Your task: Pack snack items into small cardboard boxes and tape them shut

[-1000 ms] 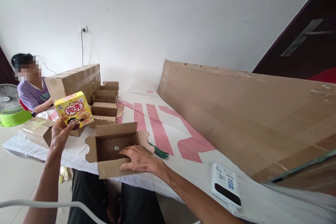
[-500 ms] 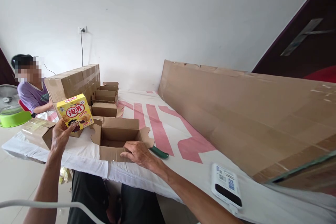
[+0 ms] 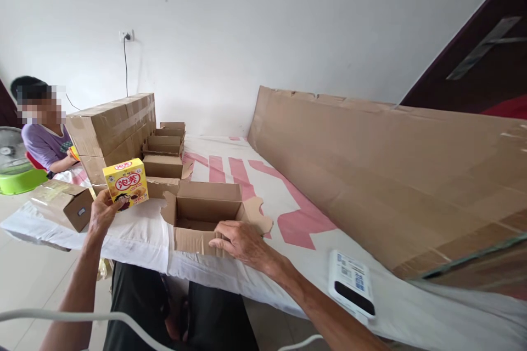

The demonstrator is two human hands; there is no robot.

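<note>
- The table (image 3: 142, 244), under its white and pink cloth, carries the work; the tall cardboard panel (image 3: 370, 175) stands along its right side.
- The open carton (image 3: 193, 240) lies near the table's front edge, between the person's arms. Its mouth points upward, its back flap stands, its end flaps spread to left and right, and its front flap hangs toward the person. Its long axis runs left to right, roughly along the table edge.
- The step in hand seems to be the placing of this carton, with one hand on it. I judge that the next move calls for a steady carton and a clear mouth, as the left end flap sticks out toward the yellow box.
- The yellow box (image 3: 128, 184) is left of the carton and apart from it. Its printed front faces the person, lettering upright, slightly tilted. The face looks nearly square, so I cannot tell a long axis.
- The right hand (image 3: 241, 241) is half curled at the carton's front right corner; whether it pinches or only rests, I cannot tell.
- The left hand (image 3: 102, 211) is closed around the box's lower left corner, thumb on the front.
</note>
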